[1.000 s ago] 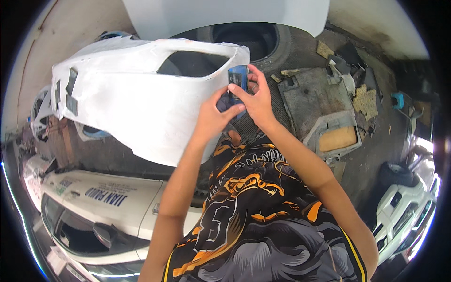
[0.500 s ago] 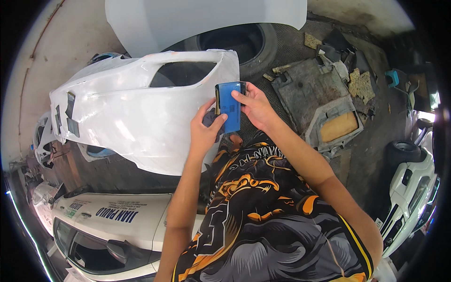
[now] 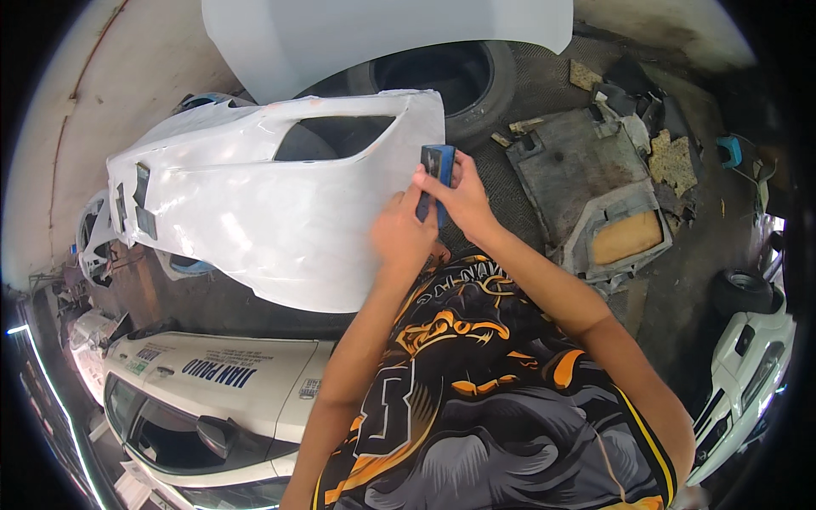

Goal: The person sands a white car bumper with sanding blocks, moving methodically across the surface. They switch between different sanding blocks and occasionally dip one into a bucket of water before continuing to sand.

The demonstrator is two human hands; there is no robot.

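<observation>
A blue sanding block (image 3: 444, 169), with a dark sheet like sandpaper against its face, is held upright in front of me. My right hand (image 3: 466, 194) grips it from the right, fingers behind and thumb across the near face. My left hand (image 3: 403, 229), a little blurred, presses its fingers to the lower left of the block. Just left of both hands lies a large white car body panel (image 3: 255, 204) with a smooth, patchy surface and one big opening. Several dark strips (image 3: 142, 200) rest at its far left end.
Behind the panel are a tyre (image 3: 497, 93) and a pale curved panel (image 3: 382, 25). To the right, a worn grey liner (image 3: 574, 153) and torn scraps (image 3: 673, 161) lie on the floor. A white car (image 3: 229, 365) stands at lower left, another white vehicle (image 3: 739, 374) at right.
The block has turned from its broad blue face to a narrower, darker side. My left hand has moved right and closer to my right hand. The view has shifted slightly.
</observation>
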